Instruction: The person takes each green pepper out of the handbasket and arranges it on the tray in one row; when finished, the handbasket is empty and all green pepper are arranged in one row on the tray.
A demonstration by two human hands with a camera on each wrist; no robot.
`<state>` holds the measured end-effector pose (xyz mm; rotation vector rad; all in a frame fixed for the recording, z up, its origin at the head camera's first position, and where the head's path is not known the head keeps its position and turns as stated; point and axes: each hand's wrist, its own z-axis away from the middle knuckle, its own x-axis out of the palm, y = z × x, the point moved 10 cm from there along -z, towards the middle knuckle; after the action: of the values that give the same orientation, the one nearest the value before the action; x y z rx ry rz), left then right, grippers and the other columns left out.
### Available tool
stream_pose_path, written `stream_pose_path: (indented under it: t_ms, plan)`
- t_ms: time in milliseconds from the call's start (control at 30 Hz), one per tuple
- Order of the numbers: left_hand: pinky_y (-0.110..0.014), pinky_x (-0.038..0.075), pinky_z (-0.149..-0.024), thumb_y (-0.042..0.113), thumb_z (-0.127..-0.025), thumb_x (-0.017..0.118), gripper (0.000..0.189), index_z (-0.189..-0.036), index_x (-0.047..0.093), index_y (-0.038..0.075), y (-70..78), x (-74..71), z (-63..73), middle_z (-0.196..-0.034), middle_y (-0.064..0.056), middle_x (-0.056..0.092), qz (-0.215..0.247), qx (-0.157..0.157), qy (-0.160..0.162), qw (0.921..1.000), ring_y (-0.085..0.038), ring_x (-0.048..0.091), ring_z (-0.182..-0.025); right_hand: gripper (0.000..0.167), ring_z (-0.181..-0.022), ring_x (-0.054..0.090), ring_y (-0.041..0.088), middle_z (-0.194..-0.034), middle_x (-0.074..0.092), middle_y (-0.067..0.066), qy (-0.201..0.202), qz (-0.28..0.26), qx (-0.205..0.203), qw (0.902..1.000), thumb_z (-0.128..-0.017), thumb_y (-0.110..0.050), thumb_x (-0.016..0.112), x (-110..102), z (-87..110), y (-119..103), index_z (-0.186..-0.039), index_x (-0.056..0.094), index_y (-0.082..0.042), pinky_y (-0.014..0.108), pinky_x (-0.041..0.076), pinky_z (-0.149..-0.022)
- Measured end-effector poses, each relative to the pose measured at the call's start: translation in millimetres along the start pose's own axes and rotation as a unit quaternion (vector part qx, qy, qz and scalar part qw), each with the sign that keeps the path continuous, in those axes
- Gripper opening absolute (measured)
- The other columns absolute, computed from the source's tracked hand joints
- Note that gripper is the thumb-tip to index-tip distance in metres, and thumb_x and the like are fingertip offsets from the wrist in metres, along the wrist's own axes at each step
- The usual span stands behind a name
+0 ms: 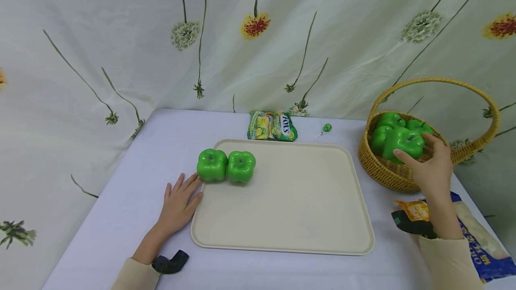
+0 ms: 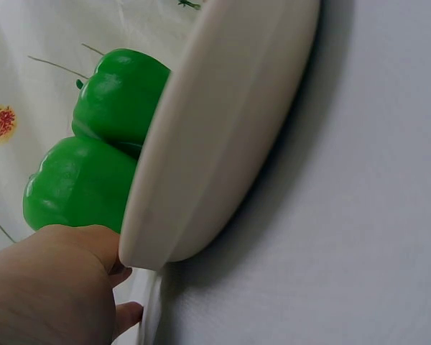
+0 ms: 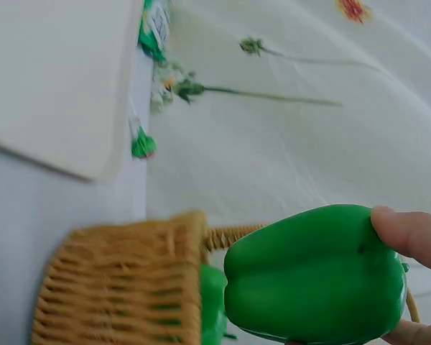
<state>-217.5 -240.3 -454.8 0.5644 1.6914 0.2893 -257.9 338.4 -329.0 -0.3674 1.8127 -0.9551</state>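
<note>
My right hand (image 1: 435, 164) grips a green bell pepper (image 1: 404, 143) between thumb and fingers, over the wicker basket (image 1: 380, 171). Several more green peppers (image 1: 390, 120) lie in that basket behind it. In the right wrist view the held pepper (image 3: 316, 277) is up beside the basket's rim, thumb at its end. My left hand (image 1: 180, 202) rests with spread fingers at the left edge of the beige tray (image 1: 282, 209). Two green bell peppers, a left one (image 1: 212, 164) and a right one (image 1: 241, 166), stand side by side at the tray's far left corner, close to the left fingertips.
Behind the tray lies a green candy bag (image 1: 272, 126), with a green lollipop (image 1: 327, 127) to its right. A blue and clear plastic bag (image 1: 481, 245) lies under the right forearm, near an orange packet (image 1: 417, 210). The basket's tall handle (image 1: 439, 80) arches at the right.
</note>
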Motion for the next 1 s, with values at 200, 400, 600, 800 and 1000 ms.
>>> stream_pose_path:
  t_ms: [200, 400, 600, 800, 1000]
  plan:
    - [-0.075, 0.004, -0.109, 0.025, -0.1, 0.05, 0.048, -0.142, 0.048, 0.003, 1.5, -1.9, 0.3, -0.151, -0.022, 0.041, -0.002, 0.004, 0.007, 1.0, -0.053, 0.019, -0.143, 0.078, -0.125, 0.045, 0.039, -0.14, 0.042, 0.024, -0.023, -0.023, -0.063, 0.9975, -0.085, -0.025, 0.075, 28.5, 17.4, -23.0, -0.148, 0.035, -0.003, 0.041, 0.042, -0.09]
    - [-0.075, 0.004, -0.109, 0.025, -0.1, 0.049, 0.048, -0.142, 0.048, 0.003, 3.3, -3.0, 0.6, -0.151, -0.022, 0.041, -0.001, 0.008, 0.009, 0.9999, -0.054, 0.019, -0.143, 0.075, -0.119, 0.048, 0.035, -0.136, 0.045, 0.025, -0.046, -0.057, -0.105, 0.9918, -0.082, -0.019, 0.079, 58.4, 37.0, -48.5, -0.144, 0.041, 0.001, 0.025, 0.038, -0.082]
    - [-0.075, 0.005, -0.109, 0.025, -0.1, 0.05, 0.047, -0.142, 0.049, 0.003, 2.9, -2.6, 0.8, -0.15, -0.022, 0.042, 0.001, 0.009, 0.012, 0.9999, -0.054, 0.02, -0.142, 0.074, -0.116, 0.051, 0.037, -0.132, 0.045, 0.025, -0.107, -0.068, -0.143, 0.9817, -0.081, -0.017, 0.08, 103.5, 56.2, -72.4, -0.141, 0.041, 0.004, 0.027, 0.05, -0.083]
    - [-0.074, 0.002, -0.11, 0.026, -0.1, 0.05, 0.048, -0.143, 0.048, 0.004, -0.8, 0.6, 0.7, -0.152, -0.021, 0.04, 0.0, 0.001, -0.001, 1.0, -0.053, 0.017, -0.144, 0.075, -0.119, 0.049, 0.037, -0.132, 0.044, 0.023, -0.16, -0.089, -0.147, 0.972, -0.08, -0.016, 0.081, 144.1, 73.1, -90.8, -0.141, 0.04, 0.002, 0.052, 0.054, -0.089]
    - [-0.074, 0.003, -0.11, 0.025, -0.1, 0.051, 0.048, -0.142, 0.048, 0.004, -1.2, 0.0, 0.8, -0.151, -0.022, 0.041, 0.0, 0.002, 0.001, 1.0, -0.053, 0.018, -0.144, 0.078, -0.119, 0.05, 0.034, -0.133, 0.045, 0.019, -0.195, -0.099, -0.154, 0.9635, -0.078, -0.017, 0.084, 172.3, 89.8, -110.6, -0.141, 0.04, 0.0, 0.05, 0.055, -0.088]
